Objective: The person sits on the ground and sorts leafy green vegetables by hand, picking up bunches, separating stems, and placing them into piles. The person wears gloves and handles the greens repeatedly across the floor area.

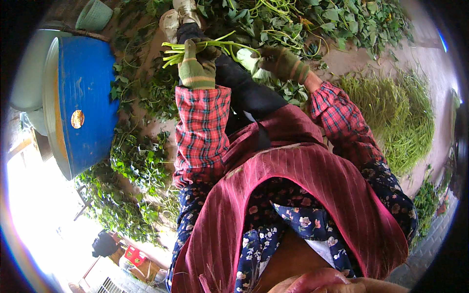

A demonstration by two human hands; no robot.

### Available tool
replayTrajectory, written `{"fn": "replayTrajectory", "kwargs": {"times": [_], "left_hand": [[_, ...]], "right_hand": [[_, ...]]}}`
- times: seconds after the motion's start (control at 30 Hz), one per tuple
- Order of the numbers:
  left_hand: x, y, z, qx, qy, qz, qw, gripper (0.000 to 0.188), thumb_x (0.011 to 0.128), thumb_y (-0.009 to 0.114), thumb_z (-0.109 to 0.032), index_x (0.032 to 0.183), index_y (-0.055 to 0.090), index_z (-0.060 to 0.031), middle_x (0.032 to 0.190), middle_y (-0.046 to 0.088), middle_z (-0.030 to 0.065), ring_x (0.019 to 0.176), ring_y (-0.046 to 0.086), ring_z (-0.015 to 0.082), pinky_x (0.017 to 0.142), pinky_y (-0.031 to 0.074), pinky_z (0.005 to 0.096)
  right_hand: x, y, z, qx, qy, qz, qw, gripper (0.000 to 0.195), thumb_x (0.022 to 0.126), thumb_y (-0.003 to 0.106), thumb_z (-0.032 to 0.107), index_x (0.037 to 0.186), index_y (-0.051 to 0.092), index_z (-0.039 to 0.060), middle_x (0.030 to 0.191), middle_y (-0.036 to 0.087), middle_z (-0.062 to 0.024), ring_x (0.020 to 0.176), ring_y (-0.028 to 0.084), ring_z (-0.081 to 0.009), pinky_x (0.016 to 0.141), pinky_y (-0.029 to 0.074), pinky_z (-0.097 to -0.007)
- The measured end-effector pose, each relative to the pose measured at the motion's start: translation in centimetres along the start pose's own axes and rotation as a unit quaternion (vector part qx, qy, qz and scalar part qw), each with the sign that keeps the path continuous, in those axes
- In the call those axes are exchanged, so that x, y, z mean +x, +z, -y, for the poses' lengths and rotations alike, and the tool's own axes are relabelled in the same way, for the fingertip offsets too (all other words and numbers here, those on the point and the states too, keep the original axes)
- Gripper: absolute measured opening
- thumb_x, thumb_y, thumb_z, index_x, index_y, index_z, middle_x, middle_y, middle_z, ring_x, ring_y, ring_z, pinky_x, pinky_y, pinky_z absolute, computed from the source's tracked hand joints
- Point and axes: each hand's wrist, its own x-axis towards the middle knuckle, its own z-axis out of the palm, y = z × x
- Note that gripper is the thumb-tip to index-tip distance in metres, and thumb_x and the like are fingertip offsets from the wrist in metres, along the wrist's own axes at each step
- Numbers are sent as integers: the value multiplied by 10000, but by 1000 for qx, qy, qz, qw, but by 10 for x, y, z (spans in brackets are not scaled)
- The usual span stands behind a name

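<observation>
My left hand, in a green knit glove with dark fingers, is closed around a small bunch of green leaf stems. The thumb lies over the stems, and their cut-looking ends stick out to the left. One longer stem curves right to my right hand, in a matching glove, whose fingertips pinch its end. A pale green-white object shows just behind that stem, close to the right fingertips. Both hands are above my outstretched dark-trousered legs. Leafy vines are heaped beyond the hands.
A large blue tub stands at left, with a pale green basket above it in view. More leafy vines lie along the left. A pile of stripped green stems lies on the floor at right. Bags are at lower left.
</observation>
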Motion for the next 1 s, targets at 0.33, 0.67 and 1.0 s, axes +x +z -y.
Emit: {"fn": "replayTrajectory", "kwargs": {"times": [0.33, 0.67, 1.0], "left_hand": [[12, -9, 4, -39, -7, -23, 999, 194, 743, 576, -296, 831, 545, -126, 771, 560, -23, 612, 503, 101, 434, 342, 180], [24, -48, -39, -134, 100, -24, 986, 191, 792, 498, -266, 842, 525, -84, 709, 554, 33, 520, 496, 103, 346, 325, 145], [48, -22, 77, 40, 91, 138, 985, 317, 796, 495, -247, 1035, 494, -39, 916, 554, 49, 645, 515, 131, 570, 435, 264]], "right_hand": [[-10, 1, -22, -142, 10, -73, 987, 150, 769, 529, 186, 815, 527, 44, 644, 503, -52, 587, 439, -121, 558, 389, -275], [-3, -58, -15, 260, 281, -298, 875, 188, 786, 478, 156, 937, 543, 65, 858, 568, -75, 799, 540, -172, 680, 436, -278], [21, -13, 62, -318, -156, -120, 927, 445, 630, 595, 174, 1040, 458, 70, 931, 538, -136, 825, 526, -308, 718, 432, -354]]}}
